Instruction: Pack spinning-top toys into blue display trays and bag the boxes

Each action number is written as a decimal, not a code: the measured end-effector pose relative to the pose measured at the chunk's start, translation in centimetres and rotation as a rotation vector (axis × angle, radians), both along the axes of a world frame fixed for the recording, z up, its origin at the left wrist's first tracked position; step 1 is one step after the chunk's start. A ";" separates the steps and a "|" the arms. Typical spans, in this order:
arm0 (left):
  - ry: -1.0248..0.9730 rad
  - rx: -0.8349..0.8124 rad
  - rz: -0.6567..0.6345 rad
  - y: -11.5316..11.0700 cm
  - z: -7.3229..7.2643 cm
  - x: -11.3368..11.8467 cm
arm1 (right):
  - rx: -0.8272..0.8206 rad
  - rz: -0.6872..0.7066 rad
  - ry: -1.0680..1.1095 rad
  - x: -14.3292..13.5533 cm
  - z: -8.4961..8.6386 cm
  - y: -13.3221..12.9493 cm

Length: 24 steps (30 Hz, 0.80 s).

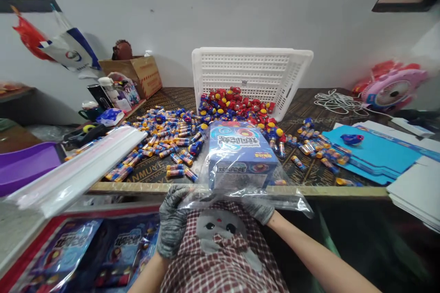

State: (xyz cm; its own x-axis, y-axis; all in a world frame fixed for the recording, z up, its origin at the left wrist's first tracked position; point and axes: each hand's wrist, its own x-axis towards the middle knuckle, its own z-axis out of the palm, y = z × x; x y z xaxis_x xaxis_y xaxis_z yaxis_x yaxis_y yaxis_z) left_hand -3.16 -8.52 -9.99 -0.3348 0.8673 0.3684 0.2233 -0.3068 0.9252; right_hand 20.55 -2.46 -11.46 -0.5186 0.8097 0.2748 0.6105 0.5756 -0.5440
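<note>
Gloves on both hands, low centre of the frame. Left hand point(172, 226) curled around the near left edge of the clear bag point(292, 199), fingers closed on the film. Right hand point(258, 210) mostly under the bag's near right edge, seemingly pinching it; grip only partly visible. Blue box point(240, 151) inside the bag, resting at the table edge point(137, 187), just above centre. Risk, as a judgement: slippery film between gloved fingers, so a loose pinch could let the bag slide; box close to the edge, so a pull toward the body could tip it off. Farther back, small tubes point(168, 139) scattered mid-left, then a white basket point(250, 75) on its side, top centre, red toys point(240, 100) spilling out.
</note>
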 end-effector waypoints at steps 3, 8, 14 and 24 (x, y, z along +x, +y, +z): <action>-0.118 -0.131 -0.081 -0.8 1.7 -0.8 | -0.063 0.104 -0.044 1.0 2.8 -1.4; -0.169 -0.250 -0.264 -0.7 4.0 -1.3 | -0.075 0.275 0.000 3.2 9.6 -3.0; -0.612 -0.409 -0.307 0.3 3.2 -1.2 | 0.617 -0.261 0.262 0.5 13.9 -0.4; 0.707 0.412 0.003 -0.3 -1.6 3.7 | 0.716 0.178 -0.147 -2.0 14.7 0.9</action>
State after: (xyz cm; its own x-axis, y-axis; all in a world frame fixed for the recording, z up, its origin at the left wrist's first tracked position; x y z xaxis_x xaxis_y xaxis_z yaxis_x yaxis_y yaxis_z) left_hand 0.52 -8.85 -11.61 0.0941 0.6153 0.7827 0.7133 -0.5901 0.3781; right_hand 18.52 -1.52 3.27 -0.6970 0.3600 0.6201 0.5129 0.8547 0.0803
